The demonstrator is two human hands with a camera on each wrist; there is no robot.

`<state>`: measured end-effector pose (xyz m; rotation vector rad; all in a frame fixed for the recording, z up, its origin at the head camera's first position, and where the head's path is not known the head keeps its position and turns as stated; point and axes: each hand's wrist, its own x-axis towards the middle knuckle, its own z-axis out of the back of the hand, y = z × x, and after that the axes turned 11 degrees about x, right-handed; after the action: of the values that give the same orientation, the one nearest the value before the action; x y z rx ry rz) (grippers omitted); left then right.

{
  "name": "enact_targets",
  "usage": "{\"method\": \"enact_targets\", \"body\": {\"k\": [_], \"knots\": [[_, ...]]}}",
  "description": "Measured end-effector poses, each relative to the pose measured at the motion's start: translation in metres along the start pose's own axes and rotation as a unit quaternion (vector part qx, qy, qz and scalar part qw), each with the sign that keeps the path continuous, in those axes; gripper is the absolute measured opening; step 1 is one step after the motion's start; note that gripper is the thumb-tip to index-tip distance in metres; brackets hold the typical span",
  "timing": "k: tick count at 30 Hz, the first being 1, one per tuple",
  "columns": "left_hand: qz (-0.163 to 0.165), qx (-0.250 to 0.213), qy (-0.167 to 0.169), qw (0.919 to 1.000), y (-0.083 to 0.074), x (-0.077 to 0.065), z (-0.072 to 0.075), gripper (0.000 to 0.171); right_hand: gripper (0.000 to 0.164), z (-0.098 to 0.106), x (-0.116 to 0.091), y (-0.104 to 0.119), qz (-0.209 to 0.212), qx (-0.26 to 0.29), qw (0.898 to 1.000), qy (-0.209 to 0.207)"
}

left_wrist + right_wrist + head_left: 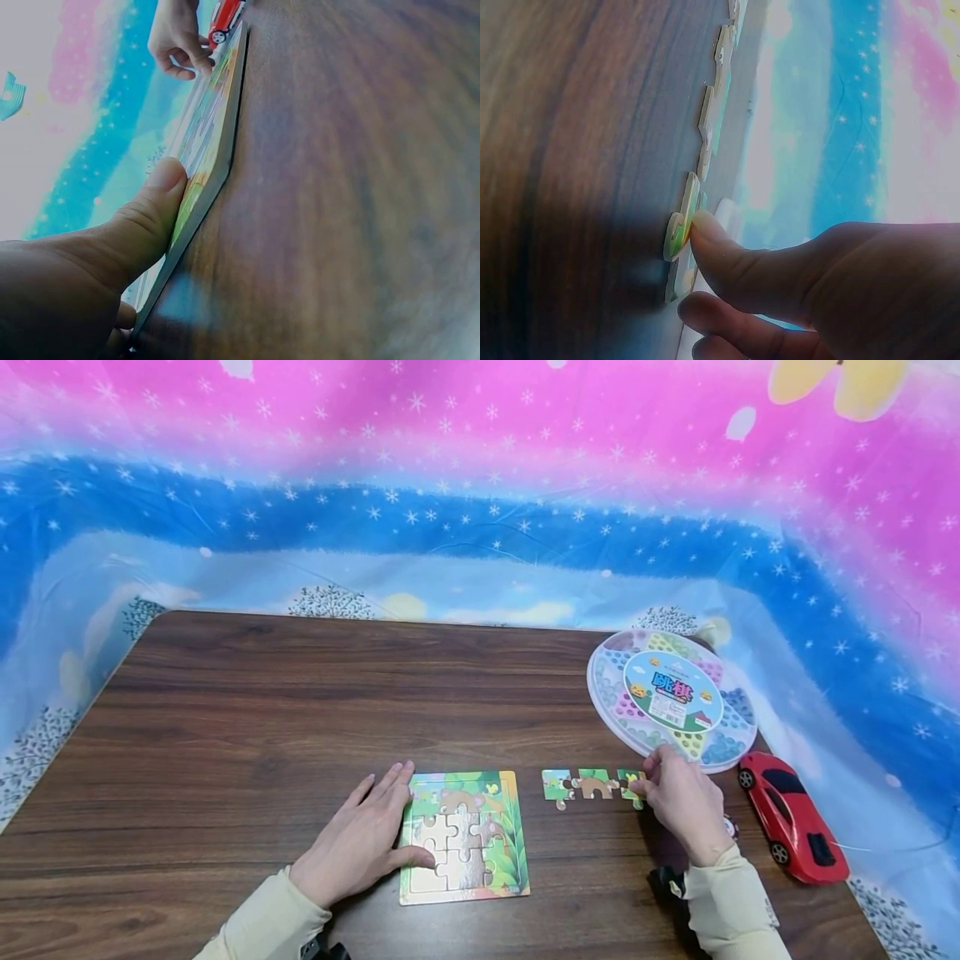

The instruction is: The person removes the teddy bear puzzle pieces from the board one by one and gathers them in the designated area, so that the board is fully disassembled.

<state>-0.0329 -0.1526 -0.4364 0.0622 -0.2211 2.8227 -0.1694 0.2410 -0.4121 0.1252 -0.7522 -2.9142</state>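
A square jigsaw puzzle [519,839] with a jungle animal picture lies flat on the table, several pieces fitted in its frame. My left hand [360,837] lies along its left side with extended fingers, the thumb on the surface near the lower left. In the left wrist view that thumb [157,191] rests at the board's edge. To the right, three loose pieces form a row: a left piece [556,783], a middle piece [595,783] and a right puzzle piece [628,790]. My right hand [684,800] pinches the right puzzle piece, its thumb [718,247] on the piece's face.
Behind my right hand lies a round Chinese checkers set [675,693] with a clear cover. A red toy car [797,818] stands at the table's right edge. The brown wooden table [337,693] reaches back to a patterned pink and blue cloth [465,527].
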Motion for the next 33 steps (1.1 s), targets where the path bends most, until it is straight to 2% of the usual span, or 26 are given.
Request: {"method": "enact_targets", "body": {"k": [9,13,17,33], "knots": [[-0.002,0.005,-0.007,1.0000,0.000,0.000,0.000,0.084,0.029,0.000,-0.001,0.002,0.006,-0.001,1.000,-0.005],[-0.003,0.008,-0.006,0.9999,0.000,0.000,0.000,0.089,0.028,0.000,-0.003,0.007,0.007,0.010,1.000,-0.011],[-0.002,0.009,-0.002,1.0000,0.000,0.001,0.000,0.092,0.029,-0.003,-0.006,0.015,0.026,0.019,0.999,-0.019],[-0.001,0.004,-0.004,1.0000,0.000,0.001,-0.001,0.084,0.019,-0.024,-0.023,0.056,0.117,0.051,0.992,0.003]]}}
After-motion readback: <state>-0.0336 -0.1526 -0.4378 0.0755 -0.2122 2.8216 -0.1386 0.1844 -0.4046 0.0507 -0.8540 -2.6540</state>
